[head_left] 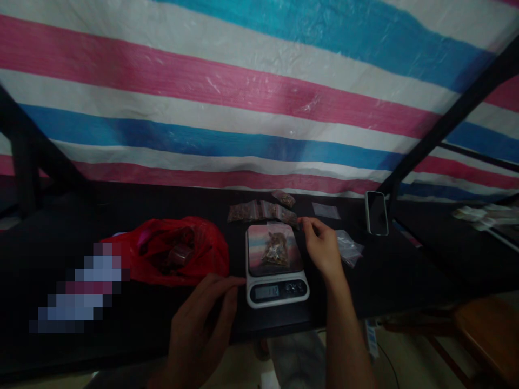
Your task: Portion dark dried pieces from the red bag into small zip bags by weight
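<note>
The filled plastic bag [275, 253] lies on the pan of the digital scale [284, 292], clear of both my hands. Nearest me, my left grip [200, 316] has its index finger out to the scale's left side, thumb and finger apart, nothing between them. I expect the bag to be light and soft, its film slick, the dry-looking contents loose and perhaps crushable. I'd pinch the flatter far end, where less filling sits, rather than squeeze the bulging middle. Farther out, my right grip [322, 246] has its fingertips at the right end of the row of filled bags [279, 212] on the dark surface [141, 319]; I cannot tell whether they're closed on one or merely touching.
</note>
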`<state>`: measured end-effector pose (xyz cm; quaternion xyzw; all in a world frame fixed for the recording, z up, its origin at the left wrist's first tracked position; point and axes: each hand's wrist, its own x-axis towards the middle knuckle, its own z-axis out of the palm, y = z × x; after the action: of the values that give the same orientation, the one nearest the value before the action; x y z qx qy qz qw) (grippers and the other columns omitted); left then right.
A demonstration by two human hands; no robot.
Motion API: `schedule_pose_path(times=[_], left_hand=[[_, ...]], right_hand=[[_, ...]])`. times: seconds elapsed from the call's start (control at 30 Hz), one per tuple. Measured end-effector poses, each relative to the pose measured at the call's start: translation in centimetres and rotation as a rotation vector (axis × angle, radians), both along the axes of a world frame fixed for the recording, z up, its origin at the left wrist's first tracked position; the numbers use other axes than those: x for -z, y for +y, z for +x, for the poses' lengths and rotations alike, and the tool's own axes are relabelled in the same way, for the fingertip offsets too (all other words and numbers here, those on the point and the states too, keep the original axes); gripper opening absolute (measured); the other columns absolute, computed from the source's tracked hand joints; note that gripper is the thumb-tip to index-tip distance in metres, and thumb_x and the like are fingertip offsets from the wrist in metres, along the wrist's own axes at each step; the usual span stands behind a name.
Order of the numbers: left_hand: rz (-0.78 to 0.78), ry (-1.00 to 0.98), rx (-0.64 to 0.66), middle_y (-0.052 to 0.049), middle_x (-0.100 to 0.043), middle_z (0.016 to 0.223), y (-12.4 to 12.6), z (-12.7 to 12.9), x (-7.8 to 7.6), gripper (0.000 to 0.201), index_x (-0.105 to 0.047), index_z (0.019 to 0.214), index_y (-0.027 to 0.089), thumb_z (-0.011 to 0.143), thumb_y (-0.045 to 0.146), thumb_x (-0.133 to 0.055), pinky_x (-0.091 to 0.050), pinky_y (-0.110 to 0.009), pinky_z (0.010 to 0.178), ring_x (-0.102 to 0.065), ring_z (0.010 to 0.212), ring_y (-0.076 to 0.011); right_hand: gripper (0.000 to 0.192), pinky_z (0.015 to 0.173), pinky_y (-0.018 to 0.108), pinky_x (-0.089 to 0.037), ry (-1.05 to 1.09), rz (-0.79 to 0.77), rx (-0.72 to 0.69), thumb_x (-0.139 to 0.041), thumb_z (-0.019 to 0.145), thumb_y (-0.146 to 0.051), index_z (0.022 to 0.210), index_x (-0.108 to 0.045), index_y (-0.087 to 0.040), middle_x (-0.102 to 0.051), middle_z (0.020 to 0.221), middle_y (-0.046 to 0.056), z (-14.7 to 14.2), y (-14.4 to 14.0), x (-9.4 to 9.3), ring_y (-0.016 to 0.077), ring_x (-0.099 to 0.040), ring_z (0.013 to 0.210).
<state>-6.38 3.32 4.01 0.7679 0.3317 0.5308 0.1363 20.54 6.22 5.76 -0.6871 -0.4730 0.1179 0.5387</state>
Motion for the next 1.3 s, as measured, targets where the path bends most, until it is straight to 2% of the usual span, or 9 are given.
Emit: schedule_pose_path(times=[0.27,0.43,0.63,0.8,0.9,0.97,1.03,1.17,1.3], left_hand=[[-0.028,-0.025,-0.009,0.002,-0.078,0.083,0.1,0.1,-0.3,0.019,-0.075,0.1,0.026,0.097,0.015,-0.06,-0.059,-0.016,0.067,-0.076,0.072,-0.0123],[-0.039,-0.049,-0.015,0.002,-0.077,0.083,0.2,0.4,-0.9,0.019,-0.075,0.098,0.025,0.096,0.014,-0.06,-0.058,-0.016,0.067,-0.075,0.072,-0.0119],[-0.097,-0.077,-0.02,0.003,-0.077,0.085,0.6,0.6,-0.7,0.019,-0.077,0.098,0.027,0.097,0.017,-0.06,-0.058,-0.016,0.069,-0.075,0.075,-0.0115],[-0.35,-0.174,-0.119,-0.008,-0.076,0.123,0.8,1.1,0.7,0.026,-0.073,0.121,0.025,0.101,0.036,-0.06,-0.062,-0.034,0.092,-0.074,0.11,-0.0225],[-0.556,-0.329,-0.055,-0.01,-0.069,0.142,0.6,1.5,1.0,0.039,-0.064,0.137,0.026,0.102,0.041,-0.06,-0.061,-0.036,0.096,-0.071,0.122,-0.0242],[-0.67,-0.463,0.045,-0.009,-0.07,0.143,0.5,1.7,0.7,0.043,-0.061,0.142,0.027,0.103,0.045,-0.059,-0.061,-0.034,0.096,-0.071,0.123,-0.0238],[-0.736,-0.583,0.095,-0.01,-0.076,0.131,0.7,1.8,0.3,0.046,-0.062,0.14,0.024,0.102,0.049,-0.061,-0.063,-0.032,0.088,-0.076,0.108,-0.0226],[-0.893,-0.782,0.075,-0.011,-0.08,0.114,1.3,1.2,-0.3,0.054,-0.066,0.132,0.018,0.097,0.059,-0.064,-0.062,-0.03,0.067,-0.077,0.08,-0.0203],[-1.016,-0.999,0.008,-0.013,-0.074,0.137,2.2,0.2,-0.3,0.058,-0.065,0.141,0.022,0.094,0.056,-0.069,-0.064,-0.034,0.085,-0.077,0.107,-0.0252]], right_hand=[[0.037,0.089,0.038,-0.055,0.014,-0.044,-0.158,-0.063,0.091,-0.048,0.105,-0.079,-0.018,-0.083,0.099,0.009,-0.6,-0.1,0.1,0.0255,-0.074,0.092],[0.039,0.075,0.033,-0.056,0.072,-0.084,-0.181,-0.068,0.088,-0.046,0.113,-0.077,-0.018,-0.081,0.093,0.008,-0.8,0.0,0.3,0.0223,-0.072,0.081],[0.042,0.074,0.031,-0.055,0.256,-0.034,-0.207,-0.08,0.079,-0.043,0.111,-0.076,-0.018,-0.078,0.087,0.004,-1.6,0.0,-0.8,0.0199,-0.071,0.08],[0.041,0.078,0.032,-0.057,0.371,0.016,-0.343,-0.084,0.077,-0.045,0.111,-0.075,-0.023,-0.079,0.089,0.002,-4.0,-0.4,-3.2,0.0199,-0.072,0.082],[0.039,0.078,0.034,-0.059,0.371,0.035,-0.44,-0.084,0.079,-0.044,0.111,-0.074,-0.024,-0.079,0.09,0.003,-6.3,-0.1,-4.4,0.0217,-0.074,0.084],[0.035,0.076,0.033,-0.059,0.362,0.053,-0.48,-0.083,0.08,-0.042,0.109,-0.074,-0.024,-0.079,0.091,0.003,-8.3,0.3,-5.0,0.0217,-0.075,0.085],[0.03,0.073,0.031,-0.059,0.341,0.069,-0.494,-0.081,0.082,-0.038,0.108,-0.074,-0.024,-0.079,0.091,0.003,-10.5,0.9,-5.2,0.0205,-0.075,0.083],[0.022,0.074,0.03,-0.058,0.23,0.075,-0.472,-0.074,0.088,-0.035,0.106,-0.075,-0.023,-0.078,0.092,0.003,-14.5,2.1,-5.1,0.0196,-0.074,0.082],[0.023,0.092,0.035,-0.057,0.023,-0.011,-0.56,-0.065,0.098,-0.038,0.109,-0.079,-0.024,-0.08,0.109,0.006,-16.7,3.0,-4.4,0.0228,-0.074,0.1]])
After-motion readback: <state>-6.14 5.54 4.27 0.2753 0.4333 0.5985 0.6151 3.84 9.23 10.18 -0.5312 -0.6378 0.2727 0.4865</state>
